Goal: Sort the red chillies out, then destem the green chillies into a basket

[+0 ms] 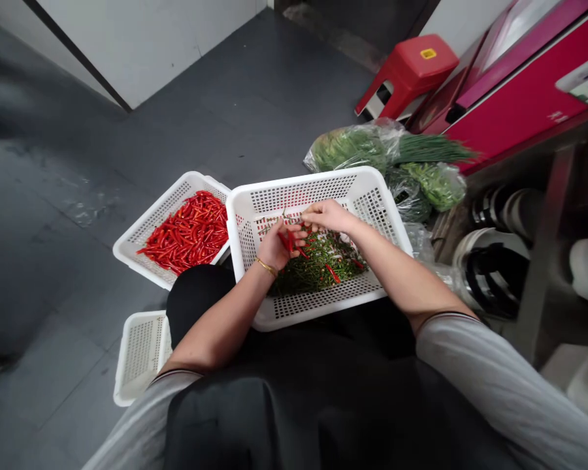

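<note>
A white perforated basket rests on my lap, with green chili stems and a few red chilies in it. Over the basket's left part, my left hand is palm up, its fingers curled round several red chilies. My right hand is close to its fingertips, thumb and fingers pinched together on a thin green stem. To the left, a second white basket holds a heap of red chilies.
A third white basket stands on the floor at lower left. Bagged green vegetables lie beyond my basket, near a red stool. A shelf with stacked dishes is at right. A white panel stands at upper left.
</note>
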Tool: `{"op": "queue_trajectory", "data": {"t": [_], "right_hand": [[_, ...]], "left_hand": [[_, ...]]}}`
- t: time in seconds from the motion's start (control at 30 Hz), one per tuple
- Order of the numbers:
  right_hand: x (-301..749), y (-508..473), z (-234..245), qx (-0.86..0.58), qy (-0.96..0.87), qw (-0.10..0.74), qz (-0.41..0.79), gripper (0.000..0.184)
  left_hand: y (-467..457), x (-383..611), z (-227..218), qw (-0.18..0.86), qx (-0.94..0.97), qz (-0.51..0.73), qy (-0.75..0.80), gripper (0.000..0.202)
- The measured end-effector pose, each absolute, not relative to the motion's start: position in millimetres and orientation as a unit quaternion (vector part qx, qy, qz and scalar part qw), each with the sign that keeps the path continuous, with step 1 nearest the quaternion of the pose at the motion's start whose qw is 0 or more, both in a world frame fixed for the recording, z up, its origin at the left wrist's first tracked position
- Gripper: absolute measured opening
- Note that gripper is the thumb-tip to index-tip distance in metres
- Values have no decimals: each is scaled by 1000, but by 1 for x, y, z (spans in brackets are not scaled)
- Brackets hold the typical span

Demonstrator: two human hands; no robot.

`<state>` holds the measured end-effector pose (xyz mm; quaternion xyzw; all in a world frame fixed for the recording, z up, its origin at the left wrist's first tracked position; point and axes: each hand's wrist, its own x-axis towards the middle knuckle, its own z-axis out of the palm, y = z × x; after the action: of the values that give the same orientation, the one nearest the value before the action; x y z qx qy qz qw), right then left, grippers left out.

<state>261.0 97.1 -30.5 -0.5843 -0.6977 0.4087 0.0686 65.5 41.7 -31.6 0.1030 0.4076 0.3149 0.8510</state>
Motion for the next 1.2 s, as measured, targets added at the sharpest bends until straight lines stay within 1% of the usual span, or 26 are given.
{"op": "queue_trajectory", "data": {"t": [0.03,0.1,0.17,0.23,0.3,0.37,0.4,0.47,0.53,0.6,0.67,0.73,0.77,0.8,0.87,0.93,1.03,1.07,1.17,1.2], "right_hand": [[261,96,-34,-601,-711,49,363,28],[262,97,-47,-641,-727,-28,245,24],[266,99,-60,-649,-733,-110,172,26],[273,99,-69,-635,-741,-150,160,27],[280,94,-70,-632,-736,-155,186,21],[287,82,-62,-659,-692,-125,268,14],[288,73,-57,-677,-651,-87,332,15],[283,50,-45,-687,-545,27,481,19],[269,26,-35,-651,-448,140,596,23],[250,7,-29,-605,-406,215,650,26],[239,1,-25,-564,-422,234,670,25],[243,8,-23,-548,-477,194,659,17],[251,16,-21,-565,-517,162,623,13],[263,25,-20,-595,-554,130,568,9],[290,41,-17,-676,-613,96,398,10],[309,50,-17,-696,-644,74,310,11],[303,48,-26,-653,-701,-9,286,9],[292,45,-31,-645,-711,-41,278,11],[252,40,-48,-661,-694,-113,262,35],[242,40,-52,-666,-686,-133,262,39]], "left_hand": [[41,65,-31,852,104,315,405,43],[40,62,-31,850,105,322,404,40],[39,59,-31,848,103,329,403,36],[39,57,-31,848,101,329,403,33],[37,58,-32,844,106,324,413,30],[35,62,-34,830,128,326,435,24],[33,66,-35,820,145,327,448,22],[29,74,-37,805,185,322,462,23],[24,82,-37,806,218,314,453,27],[20,86,-35,813,232,312,434,29],[20,84,-33,821,227,310,423,29],[23,76,-30,827,207,306,424,28],[26,70,-28,828,193,312,424,28],[29,64,-26,828,177,326,420,27],[36,51,-21,824,148,372,401,25],[42,41,-15,822,137,413,367,24],[46,38,-13,828,139,428,335,29],[46,40,-14,831,134,425,334,30],[45,47,-22,827,106,412,367,28],[44,50,-26,824,99,404,385,26]]}}
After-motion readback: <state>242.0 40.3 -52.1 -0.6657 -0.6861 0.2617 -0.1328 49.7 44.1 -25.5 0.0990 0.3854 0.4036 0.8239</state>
